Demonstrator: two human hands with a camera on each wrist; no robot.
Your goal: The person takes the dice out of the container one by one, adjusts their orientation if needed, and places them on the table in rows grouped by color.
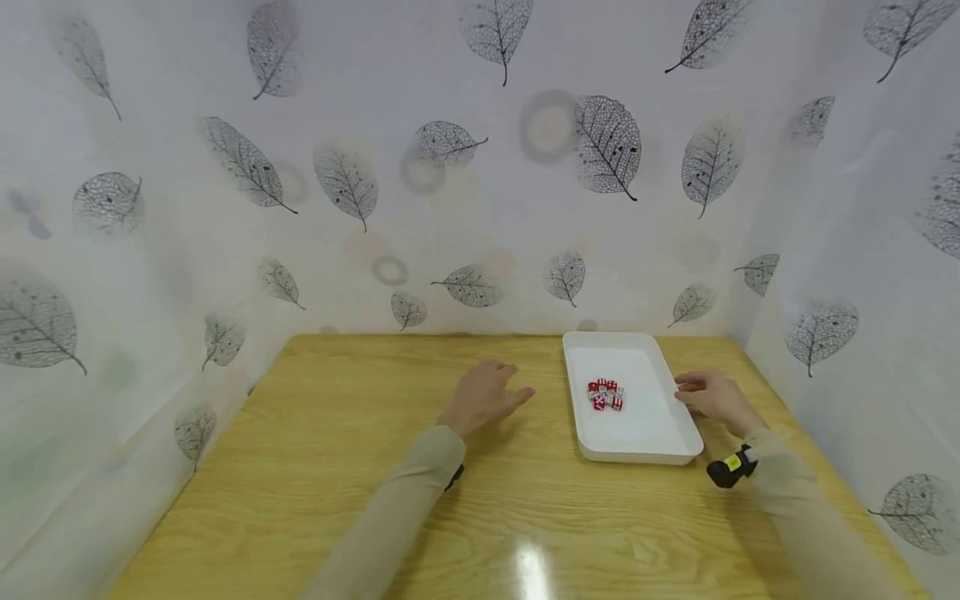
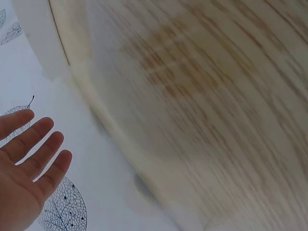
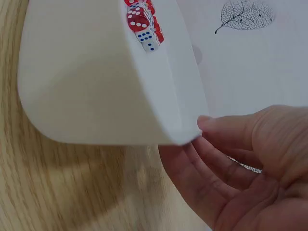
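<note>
A white rectangular tray (image 1: 637, 433) is on the right part of the table, with red and white dice (image 1: 606, 394) clustered in it. At its right edge my right hand (image 1: 716, 398) pinches the rim. The right wrist view shows the thumb on the rim of the tray (image 3: 82, 91) and the fingers beneath it, with several dice (image 3: 142, 24) inside. My left hand (image 1: 486, 396) hovers over the table left of the tray, apart from it and holding nothing. In the left wrist view the fingers of the left hand (image 2: 24, 173) are spread and nearly straight.
A wood-grain table (image 1: 300, 500) extends under both arms. White curtains with a leaf print (image 1: 480, 208) hang behind it and along both sides. The tray's far end lies near the table's back edge.
</note>
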